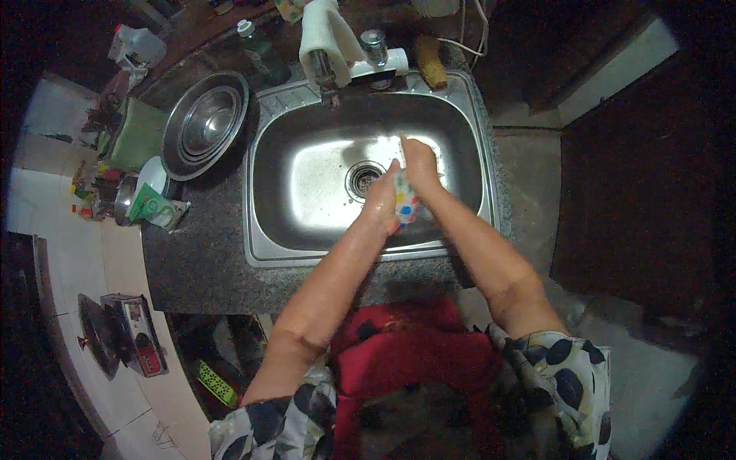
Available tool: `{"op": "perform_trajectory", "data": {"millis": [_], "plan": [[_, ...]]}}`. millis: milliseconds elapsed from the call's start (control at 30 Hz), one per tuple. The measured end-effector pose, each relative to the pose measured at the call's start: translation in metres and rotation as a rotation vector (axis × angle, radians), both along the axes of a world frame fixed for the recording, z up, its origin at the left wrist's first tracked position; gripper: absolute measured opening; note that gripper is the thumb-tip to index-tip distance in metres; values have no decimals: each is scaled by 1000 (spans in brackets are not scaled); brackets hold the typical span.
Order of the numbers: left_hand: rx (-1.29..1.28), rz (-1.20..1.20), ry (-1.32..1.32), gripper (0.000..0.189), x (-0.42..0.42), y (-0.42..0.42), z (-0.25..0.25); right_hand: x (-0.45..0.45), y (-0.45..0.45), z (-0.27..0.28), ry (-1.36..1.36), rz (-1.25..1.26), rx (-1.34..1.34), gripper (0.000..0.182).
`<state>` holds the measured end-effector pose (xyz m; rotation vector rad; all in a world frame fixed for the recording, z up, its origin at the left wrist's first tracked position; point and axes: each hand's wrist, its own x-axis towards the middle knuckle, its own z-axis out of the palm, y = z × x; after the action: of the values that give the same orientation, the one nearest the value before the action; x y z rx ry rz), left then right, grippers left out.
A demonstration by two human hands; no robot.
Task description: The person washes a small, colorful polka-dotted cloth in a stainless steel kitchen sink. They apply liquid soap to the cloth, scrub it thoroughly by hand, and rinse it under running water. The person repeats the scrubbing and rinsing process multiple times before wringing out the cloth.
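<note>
Over the stainless-steel sink (322, 201) I have a white cloth with coloured dots (406, 208) between my two hands. My left hand (384, 198) grips it from the left, fingers mostly hidden behind the cloth. Higher up and to the right, my right hand (421, 164) is curled in a fist at the cloth's upper part, a pale edge showing beside its thumb. Just left of the hands lies the round drain strainer (365, 180). Bright light reflects off the wet sink floor.
Behind the sink is a tap (325, 72) with a white cloth (325, 29) draped over it. Nested steel bowls (207, 123) lean at the left, near a green packet (152, 207) and a capped bottle (256, 46). A yellowish scrubber (432, 69) sits at the back right.
</note>
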<state>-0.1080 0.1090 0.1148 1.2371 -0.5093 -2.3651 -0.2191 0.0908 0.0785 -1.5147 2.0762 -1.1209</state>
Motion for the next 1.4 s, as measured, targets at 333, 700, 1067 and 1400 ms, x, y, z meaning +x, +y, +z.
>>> {"op": "perform_trajectory", "data": {"millis": [333,700,1067,1400], "plan": [[-358,-197,245,30,49,-3,47,-24,46,45,-1091,409,452,19],[-708,-66,-15,16,69,-4,7,-9,39,61,-1325,205,35,27],[-218,236,313,45,38,-19,-58,67,58,70,192,363,-298,33],[32,329,92,40,16,-2,-3,52,24,31,381,319,-52,23]]}}
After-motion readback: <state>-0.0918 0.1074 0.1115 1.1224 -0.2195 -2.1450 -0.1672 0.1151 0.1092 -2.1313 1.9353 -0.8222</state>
